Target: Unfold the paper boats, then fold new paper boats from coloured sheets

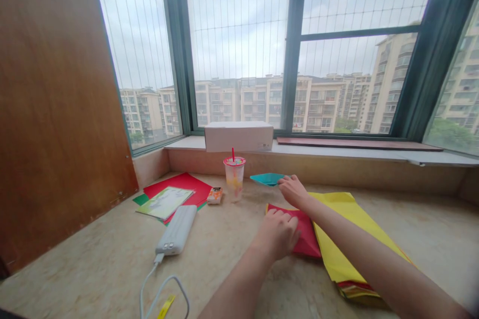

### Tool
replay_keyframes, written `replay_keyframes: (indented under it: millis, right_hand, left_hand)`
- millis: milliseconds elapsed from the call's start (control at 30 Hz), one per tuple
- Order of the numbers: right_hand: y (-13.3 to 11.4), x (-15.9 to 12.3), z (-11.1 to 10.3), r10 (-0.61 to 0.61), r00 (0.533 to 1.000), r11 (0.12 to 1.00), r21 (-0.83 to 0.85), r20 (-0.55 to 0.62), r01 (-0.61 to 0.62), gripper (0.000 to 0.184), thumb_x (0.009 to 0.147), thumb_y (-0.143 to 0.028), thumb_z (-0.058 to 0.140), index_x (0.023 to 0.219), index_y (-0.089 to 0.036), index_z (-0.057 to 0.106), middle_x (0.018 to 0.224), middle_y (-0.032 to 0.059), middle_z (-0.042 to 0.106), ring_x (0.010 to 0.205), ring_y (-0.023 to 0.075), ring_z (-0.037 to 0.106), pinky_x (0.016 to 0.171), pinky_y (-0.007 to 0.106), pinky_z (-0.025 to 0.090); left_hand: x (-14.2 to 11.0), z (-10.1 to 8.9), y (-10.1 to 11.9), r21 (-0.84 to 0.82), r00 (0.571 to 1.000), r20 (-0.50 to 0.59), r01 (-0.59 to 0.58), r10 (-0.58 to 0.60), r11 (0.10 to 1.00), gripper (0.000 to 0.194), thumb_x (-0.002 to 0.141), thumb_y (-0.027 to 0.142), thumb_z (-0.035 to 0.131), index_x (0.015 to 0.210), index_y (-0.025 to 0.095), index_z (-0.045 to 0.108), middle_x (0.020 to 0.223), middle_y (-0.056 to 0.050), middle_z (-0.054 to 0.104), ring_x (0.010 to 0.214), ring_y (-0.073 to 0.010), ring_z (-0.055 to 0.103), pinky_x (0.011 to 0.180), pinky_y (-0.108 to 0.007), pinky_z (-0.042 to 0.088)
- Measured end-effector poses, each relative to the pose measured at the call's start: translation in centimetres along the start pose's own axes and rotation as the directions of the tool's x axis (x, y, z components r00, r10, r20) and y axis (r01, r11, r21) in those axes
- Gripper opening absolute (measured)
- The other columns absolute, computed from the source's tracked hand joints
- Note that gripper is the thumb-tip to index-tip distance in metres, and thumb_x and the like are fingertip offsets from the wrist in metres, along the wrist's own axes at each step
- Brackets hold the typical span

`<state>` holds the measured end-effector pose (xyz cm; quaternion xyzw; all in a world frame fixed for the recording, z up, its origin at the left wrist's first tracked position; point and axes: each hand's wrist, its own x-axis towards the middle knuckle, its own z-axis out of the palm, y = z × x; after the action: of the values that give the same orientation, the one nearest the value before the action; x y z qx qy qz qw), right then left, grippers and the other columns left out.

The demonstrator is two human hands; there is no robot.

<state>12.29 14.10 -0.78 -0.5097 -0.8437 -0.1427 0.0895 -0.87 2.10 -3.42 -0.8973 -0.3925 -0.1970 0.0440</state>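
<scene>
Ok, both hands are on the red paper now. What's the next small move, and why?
Probably run the left hand firmly along the fold of the red paper before lifting anything. The paper looks folded, with that hand pressing on it and the right hand at its far end, near the teal paper boat, so a sharper crease would likely help it hold its shape.

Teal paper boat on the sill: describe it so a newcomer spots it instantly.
Under the big window, find the marble sill. Right of the plastic cup with the red straw lies a small folded paper boat, just beyond the fingertips of the right hand. It alone is teal.
</scene>
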Motion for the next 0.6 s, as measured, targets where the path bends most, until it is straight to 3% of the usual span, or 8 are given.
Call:
replay_keyframes:
  millis: [100,167,267,367,467,533,600]
  right_hand:
    - [-0.1,-4.8,-2.0,-0.018,0.997,1.000,-0.002,-0.073,0.018,0.026,0.096,-0.014,0.044,0.100,-0.016,0.070,0.119,0.0134,0.068,0.106,0.0270,0.058,0.092,0.041,0.039]
    - [-0.4,-8.6,-2.8,-0.076,0.978,0.997,0.001,-0.194,0.078,0.025,0.096,-0.014,0.045,0.103,-0.017,0.069,0.129,0.0107,0.063,0.110,0.0284,0.055,0.092,0.042,0.039]
    - [-1.4,-13.5,-3.2,-0.125,0.926,0.989,0.032,-0.357,0.146,0.026,0.095,-0.011,0.047,0.110,-0.018,0.067,0.130,0.0093,0.063,0.104,0.0286,0.056,0.087,0.044,0.041]
    - [-2.9,-16.6,-3.1,-0.155,0.891,0.975,0.081,-0.427,0.208,0.027,0.094,-0.011,0.048,0.112,-0.021,0.066,0.131,0.0093,0.063,0.099,0.0276,0.058,0.086,0.045,0.043]
    - [-4.1,-18.0,-3.3,-0.183,0.879,0.936,0.194,-0.441,0.292,0.021,0.095,-0.014,0.048,0.104,-0.021,0.065,0.125,0.0102,0.066,0.096,0.0259,0.059,0.085,0.043,0.046]
    - [-4.3,-18.3,-3.5,-0.117,0.886,0.900,0.330,-0.448,0.286,0.018,0.095,-0.016,0.048,0.102,-0.022,0.063,0.113,0.0090,0.069,0.092,0.0243,0.060,0.082,0.040,0.047]
    - [-4.0,-18.5,-3.5,0.006,0.893,0.861,0.456,-0.450,0.224,0.018,0.096,-0.017,0.047,0.104,-0.023,0.061,0.100,0.0075,0.069,0.087,0.0228,0.061,0.078,0.037,0.049]
  left_hand:
    - [0.0,-0.4,0.1,-0.180,0.970,-0.112,0.193,-0.215,0.965,0.047,0.094,0.042,0.041,0.127,0.013,0.055,0.111,-0.022,0.067,0.101,-0.0327,0.065,0.084,-0.045,0.051]
    - [0.1,-0.4,0.1,-0.386,0.926,-0.196,0.230,-0.323,0.893,0.059,0.092,0.050,0.044,0.139,0.015,0.042,0.124,-0.022,0.061,0.109,-0.0309,0.062,0.091,-0.043,0.050]
    - [0.5,-0.3,0.4,-0.697,0.834,-0.220,0.229,-0.507,0.679,0.070,0.090,0.058,0.046,0.144,0.018,0.030,0.123,-0.017,0.060,0.095,-0.0235,0.066,0.089,-0.041,0.051]
    - [1.0,0.1,0.9,-0.863,0.811,-0.105,0.214,-0.576,0.457,0.061,0.093,0.062,0.034,0.140,0.024,0.035,0.112,-0.010,0.063,0.089,-0.0195,0.066,0.082,-0.037,0.055]
    - [1.2,0.4,1.4,-0.867,0.805,-0.087,0.229,-0.587,0.442,0.053,0.094,0.059,0.028,0.128,0.023,0.047,0.106,-0.008,0.064,0.097,-0.0211,0.063,0.088,-0.037,0.052]
    - [1.1,0.5,1.6,-0.843,0.799,-0.077,0.266,-0.596,0.467,0.051,0.094,0.058,0.028,0.117,0.021,0.055,0.101,-0.008,0.065,0.097,-0.0231,0.061,0.090,-0.039,0.051]
    - [1.0,0.5,1.9,-0.831,0.836,-0.020,0.291,-0.548,0.474,0.054,0.094,0.059,0.025,0.112,0.020,0.058,0.095,-0.009,0.065,0.093,-0.0244,0.062,0.087,-0.040,0.051]
